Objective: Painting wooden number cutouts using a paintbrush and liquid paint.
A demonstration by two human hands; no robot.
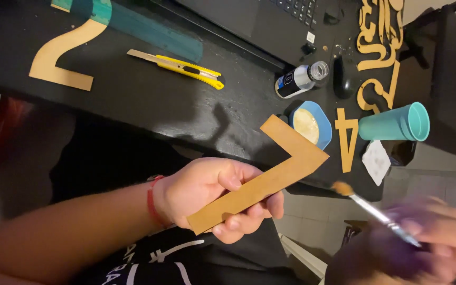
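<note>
My left hand (215, 198) grips the lower stem of a tan wooden cut-out shaped like the numeral seven (286, 161), holding it up in front of the black table's edge. My right hand (434, 235), blurred at the lower right, holds a thin paintbrush (376, 211) whose tan-coated bristle tip points up-left, a short gap below the cut-out's corner. A blue dish of pale yellow paint (310, 125) sits on the table just behind the cut-out.
On the black table (149, 100) lie a yellow utility knife (183, 67), a wooden numeral two (62, 53), a small bottle on its side (299, 79), a teal cup on its side (397, 124), a wooden numeral four (347, 137), more wooden cut-outs (378, 37), and a laptop (270, 21).
</note>
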